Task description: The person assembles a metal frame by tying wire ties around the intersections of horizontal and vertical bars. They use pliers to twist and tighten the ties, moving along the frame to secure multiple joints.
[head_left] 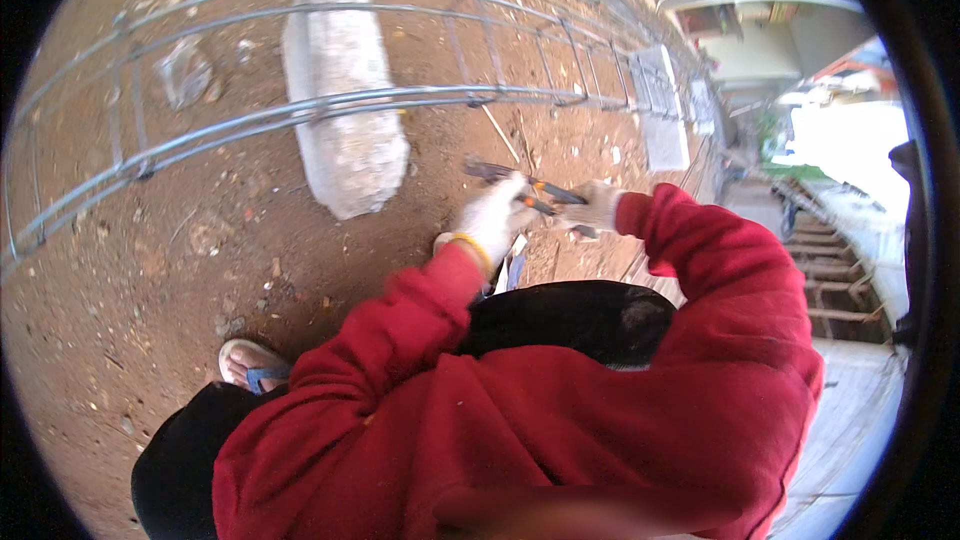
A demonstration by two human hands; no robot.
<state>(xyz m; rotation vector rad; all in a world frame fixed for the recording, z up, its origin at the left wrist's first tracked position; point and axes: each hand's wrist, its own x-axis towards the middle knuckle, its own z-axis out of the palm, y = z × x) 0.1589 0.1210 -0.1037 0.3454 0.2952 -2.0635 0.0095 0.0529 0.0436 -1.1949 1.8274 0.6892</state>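
Observation:
My left hand point(493, 217), in a white glove with a yellow cuff, is closed in front of my knees. Beyond its fingers juts a dark brownish piece point(486, 170), blurred; I cannot tell whether it is wire or part of a tool. A plier-like hand tool with two black-and-orange handles point(556, 192) spans the gap between my hands. Its handle ends meet my right hand point(597, 208), also white-gloved, whose fingers are wrapped round them. Past both hands runs a long steel rebar cage point(420, 95), with neither hand touching it.
A pale, rough concrete block point(345, 100) lies under the cage on brown dirt. Crumpled clear plastic point(184, 73) is at the left. Another light block point(662, 110) supports the cage farther right. My sandalled foot point(250, 365) is at lower left. A wooden ladder-like frame point(825, 260) stands at right.

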